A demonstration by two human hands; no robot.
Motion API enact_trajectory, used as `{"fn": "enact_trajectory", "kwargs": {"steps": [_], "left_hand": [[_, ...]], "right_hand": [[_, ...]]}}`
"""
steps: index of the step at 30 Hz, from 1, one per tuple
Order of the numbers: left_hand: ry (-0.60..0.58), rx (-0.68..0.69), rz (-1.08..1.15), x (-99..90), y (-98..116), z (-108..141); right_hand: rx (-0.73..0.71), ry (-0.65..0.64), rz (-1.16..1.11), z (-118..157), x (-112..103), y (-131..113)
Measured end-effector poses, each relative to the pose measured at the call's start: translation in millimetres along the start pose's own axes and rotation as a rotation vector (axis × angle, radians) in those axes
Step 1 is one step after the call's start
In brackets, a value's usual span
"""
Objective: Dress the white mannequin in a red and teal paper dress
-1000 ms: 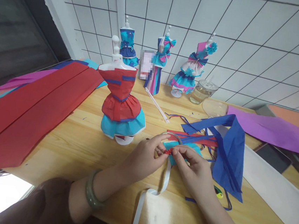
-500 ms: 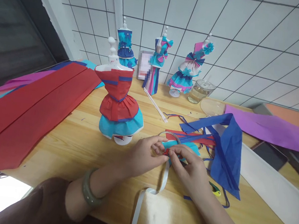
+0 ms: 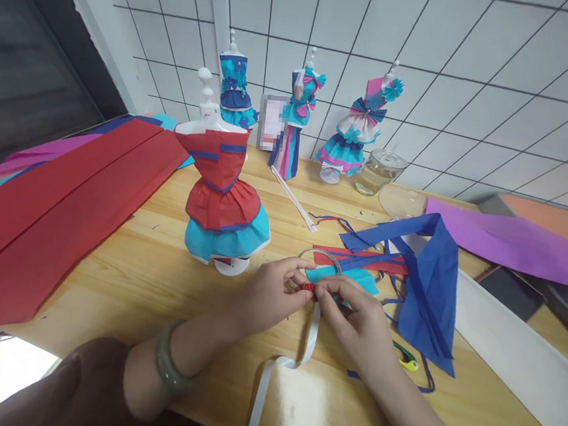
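Between the fingertips of my left hand (image 3: 276, 289) and my right hand (image 3: 354, 313) is a small gathered piece of red fabric (image 3: 309, 287). Both hands pinch it just above the table. A roll of white tape (image 3: 342, 262) lies behind my fingers, and a white strip (image 3: 313, 333) runs from under them toward the front edge. Turquoise fabric (image 3: 358, 279) and red strips (image 3: 330, 256) lie just beyond my right hand. To the left of the hands stands a small dress form (image 3: 223, 194) in a red bodice and turquoise skirt with blue trim.
Red fabric (image 3: 68, 212) covers the left side. Blue fabric (image 3: 430, 287), scissors (image 3: 408, 359), a white sheet (image 3: 511, 362) and purple fabric (image 3: 507, 241) lie right. Along the tiled wall stand several dressed small forms (image 3: 297, 120) and a glass jar (image 3: 381, 172).
The red piece has shifted slightly left and is more bunched between my fingertips. The whole view has moved a little; the other things lie as before.
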State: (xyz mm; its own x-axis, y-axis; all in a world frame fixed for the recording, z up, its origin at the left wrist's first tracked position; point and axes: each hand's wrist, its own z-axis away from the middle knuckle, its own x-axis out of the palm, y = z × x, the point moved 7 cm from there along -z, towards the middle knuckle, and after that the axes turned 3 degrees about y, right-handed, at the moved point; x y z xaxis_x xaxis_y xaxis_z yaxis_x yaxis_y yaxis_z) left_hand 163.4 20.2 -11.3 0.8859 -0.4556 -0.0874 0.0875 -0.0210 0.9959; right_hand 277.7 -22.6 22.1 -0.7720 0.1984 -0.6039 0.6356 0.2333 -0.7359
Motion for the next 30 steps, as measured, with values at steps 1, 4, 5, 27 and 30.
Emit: {"fn": "enact_trajectory", "kwargs": {"steps": [1, 4, 5, 27, 30], "left_hand": [[-0.007, -0.029, 0.042, -0.1, -1.9, -0.5], [-0.033, -0.116, 0.158, -0.3, -7.1, -1.5], [-0.035, -0.144, 0.192, -0.8, -8.4, -1.8], [-0.014, -0.235, 0.417, -3.2, -12.8, -3.6], [-0.012, -0.245, 0.435, -2.9, -10.7, -3.0]], "right_hand": [[0.028, 0.003, -0.009, -0.3, -0.6, 1.7], [0.106, 0.005, -0.068, -0.9, -2.2, 7.7], [0.129, 0.002, -0.097, -0.8, -2.2, 9.9], [0.337, 0.104, -0.468, 1.5, -1.7, 25.9], [0.332, 0.122, -0.459, 1.6, -3.8, 26.7]]}}
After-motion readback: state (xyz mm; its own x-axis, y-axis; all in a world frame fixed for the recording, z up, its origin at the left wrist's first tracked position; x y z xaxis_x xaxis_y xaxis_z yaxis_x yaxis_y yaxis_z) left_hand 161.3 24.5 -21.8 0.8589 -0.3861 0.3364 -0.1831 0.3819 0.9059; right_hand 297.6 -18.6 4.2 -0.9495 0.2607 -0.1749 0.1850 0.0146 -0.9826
